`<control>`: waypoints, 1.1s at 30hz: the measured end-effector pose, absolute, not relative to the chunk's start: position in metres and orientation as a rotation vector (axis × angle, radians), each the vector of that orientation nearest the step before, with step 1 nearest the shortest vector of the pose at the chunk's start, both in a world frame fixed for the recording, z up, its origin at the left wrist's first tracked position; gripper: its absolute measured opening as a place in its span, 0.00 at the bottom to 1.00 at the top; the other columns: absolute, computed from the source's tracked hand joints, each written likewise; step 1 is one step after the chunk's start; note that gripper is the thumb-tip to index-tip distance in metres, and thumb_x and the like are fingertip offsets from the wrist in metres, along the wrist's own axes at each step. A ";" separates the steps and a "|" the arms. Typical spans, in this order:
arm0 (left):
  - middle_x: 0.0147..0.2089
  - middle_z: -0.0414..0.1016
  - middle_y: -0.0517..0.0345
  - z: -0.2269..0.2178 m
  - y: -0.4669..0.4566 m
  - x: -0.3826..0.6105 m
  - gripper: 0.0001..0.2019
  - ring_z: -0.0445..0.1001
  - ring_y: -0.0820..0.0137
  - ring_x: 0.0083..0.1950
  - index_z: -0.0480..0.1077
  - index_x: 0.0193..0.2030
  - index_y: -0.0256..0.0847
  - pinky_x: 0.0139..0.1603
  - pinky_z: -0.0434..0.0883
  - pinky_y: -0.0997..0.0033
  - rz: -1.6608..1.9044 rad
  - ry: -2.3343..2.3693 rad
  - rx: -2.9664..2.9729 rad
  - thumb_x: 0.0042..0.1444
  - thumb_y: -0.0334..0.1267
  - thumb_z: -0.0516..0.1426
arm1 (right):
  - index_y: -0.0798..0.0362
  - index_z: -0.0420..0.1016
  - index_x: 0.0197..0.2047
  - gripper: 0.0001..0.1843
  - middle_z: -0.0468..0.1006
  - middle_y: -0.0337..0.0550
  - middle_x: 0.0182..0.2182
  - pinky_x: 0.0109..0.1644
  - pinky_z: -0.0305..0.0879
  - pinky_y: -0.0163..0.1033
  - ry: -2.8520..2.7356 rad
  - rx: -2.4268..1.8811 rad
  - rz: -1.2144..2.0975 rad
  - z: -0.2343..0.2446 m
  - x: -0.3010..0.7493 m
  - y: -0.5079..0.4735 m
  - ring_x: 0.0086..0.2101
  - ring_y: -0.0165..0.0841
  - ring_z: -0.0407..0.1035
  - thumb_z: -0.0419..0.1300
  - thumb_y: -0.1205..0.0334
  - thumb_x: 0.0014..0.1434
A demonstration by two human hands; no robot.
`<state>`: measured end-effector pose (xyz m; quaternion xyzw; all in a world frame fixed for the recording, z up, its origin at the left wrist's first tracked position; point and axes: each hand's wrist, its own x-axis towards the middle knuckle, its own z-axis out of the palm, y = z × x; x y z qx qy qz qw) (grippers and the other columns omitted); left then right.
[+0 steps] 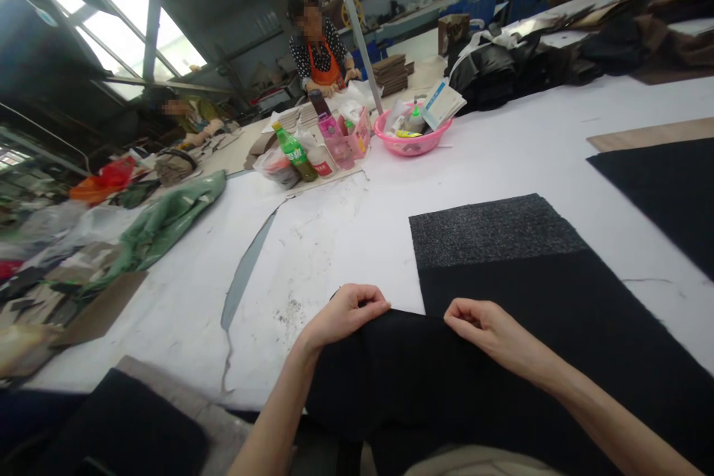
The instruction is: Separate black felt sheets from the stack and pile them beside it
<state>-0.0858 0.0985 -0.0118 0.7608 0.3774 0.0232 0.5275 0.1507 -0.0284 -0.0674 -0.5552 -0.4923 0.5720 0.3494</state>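
Note:
A large black fabric piece [558, 327] lies on the white table [502, 156] in front of me, its far strip a speckled grey. My left hand [346, 312] is closed on the fabric's near left edge, fingers curled over the cloth. A little to the right, my right hand [480, 327] pinches the same edge. The two hands are a short gap apart, and the cloth between them droops toward my lap.
A pink basin [411, 143] of bottles and a green bottle [294, 153] stand at mid-table. More black fabric [663, 186] lies right. Green plastic [161, 223] and scraps pile up left. One person [320, 52] works at the far end, another [184, 115] at left.

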 end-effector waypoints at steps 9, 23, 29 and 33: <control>0.26 0.61 0.64 -0.015 0.102 -0.095 0.16 0.57 0.75 0.29 0.68 0.28 0.37 0.28 0.56 0.75 0.081 0.938 1.786 0.59 0.47 0.55 | 0.55 0.70 0.34 0.17 0.68 0.37 0.28 0.32 0.54 0.33 -1.231 -1.357 1.514 -0.076 0.152 -0.028 0.29 0.29 0.60 0.57 0.49 0.63; 0.27 0.66 0.62 -0.002 0.111 -0.099 0.16 0.61 0.74 0.29 0.72 0.32 0.37 0.28 0.58 0.76 0.054 0.964 1.827 0.60 0.48 0.55 | 0.54 0.68 0.30 0.17 0.61 0.33 0.22 0.23 0.47 0.32 -1.166 -1.454 1.380 -0.064 0.151 -0.011 0.22 0.25 0.53 0.59 0.47 0.58; 0.28 0.71 0.61 0.008 0.109 -0.086 0.13 0.65 0.73 0.31 0.74 0.31 0.38 0.30 0.59 0.75 -0.008 0.967 1.949 0.56 0.47 0.60 | 0.54 0.72 0.31 0.14 0.65 0.35 0.24 0.24 0.49 0.32 -1.240 -1.446 1.307 -0.053 0.156 -0.005 0.24 0.26 0.55 0.60 0.50 0.59; 0.27 0.71 0.61 0.012 0.111 -0.082 0.15 0.66 0.73 0.31 0.74 0.29 0.37 0.32 0.61 0.75 0.019 0.928 1.978 0.58 0.46 0.57 | 0.53 0.72 0.33 0.14 0.66 0.35 0.24 0.26 0.54 0.32 -1.256 -1.459 1.280 -0.053 0.166 -0.001 0.24 0.27 0.59 0.58 0.50 0.60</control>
